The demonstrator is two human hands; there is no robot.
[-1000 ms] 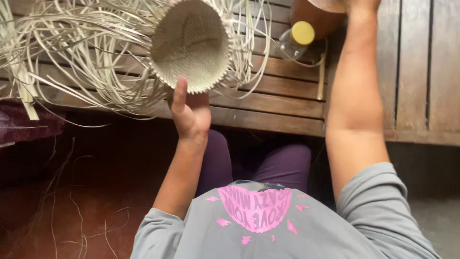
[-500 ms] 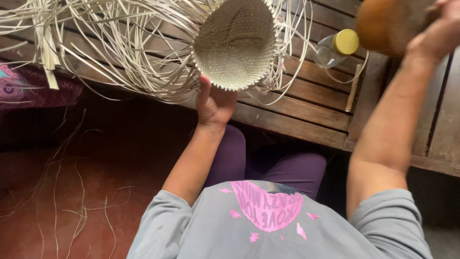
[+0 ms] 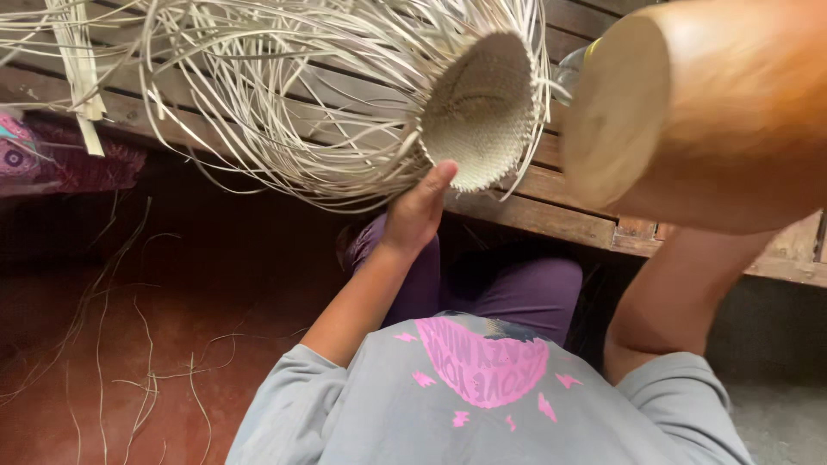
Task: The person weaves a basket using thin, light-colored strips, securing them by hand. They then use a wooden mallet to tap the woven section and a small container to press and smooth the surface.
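Left hand (image 3: 419, 207) fingers clamp the half-woven basket (image 3: 480, 108), loose strands (image 3: 258, 95) unwoven at nine o'clock; the right hand's grip on the wooden block (image 3: 706, 112) is hidden.

A slatted wooden bench (image 3: 551, 207) carries a half-woven pale basket (image 3: 482, 108) — its loose strands (image 3: 258, 95) sprawl toward the near edge, while stray strands (image 3: 129, 362) litter the red floor (image 3: 52, 405) below.

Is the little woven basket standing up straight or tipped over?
Tipped on its side. The pale woven basket shows its round bottom to the camera, held from below by the left hand, with loose pale weaving strips fanning out leftward.
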